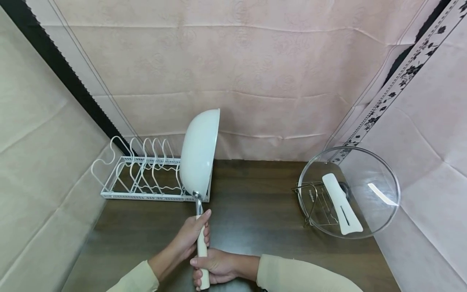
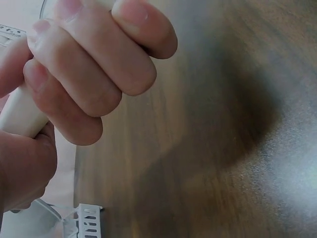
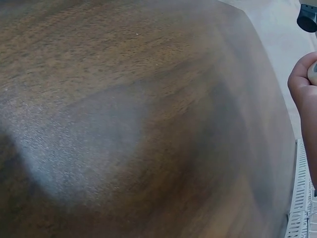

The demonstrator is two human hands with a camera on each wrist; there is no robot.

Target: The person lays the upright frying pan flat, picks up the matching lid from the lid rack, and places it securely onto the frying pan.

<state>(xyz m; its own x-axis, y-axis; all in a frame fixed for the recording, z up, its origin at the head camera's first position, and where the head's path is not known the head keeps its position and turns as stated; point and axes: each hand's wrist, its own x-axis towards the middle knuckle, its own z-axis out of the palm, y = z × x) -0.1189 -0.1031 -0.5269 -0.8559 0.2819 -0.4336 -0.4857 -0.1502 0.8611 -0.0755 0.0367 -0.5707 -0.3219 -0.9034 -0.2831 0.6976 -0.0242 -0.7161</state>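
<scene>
1. White pan (image 1: pixel 198 154): tipped on edge, opening to your right, at the right end of the dish rack (image 1: pixel 146 197); contact with it cannot be told
2. Your left hand (image 1: pixel 191 235): fingers curled round the handle (image 1: pixel 202 245), nearer the pan
3. Your right hand (image 1: pixel 217 265): fingers curled round the same handle, near its end
4. Glass lid (image 1: pixel 373 180) and white spatula (image 1: pixel 341 202): by the wire stand (image 1: pixel 307 221), right side of your table (image 1: pixel 255 194)

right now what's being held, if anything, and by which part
The white pan, by its handle: left hand nearer the pan, right hand near the handle's end.
</scene>
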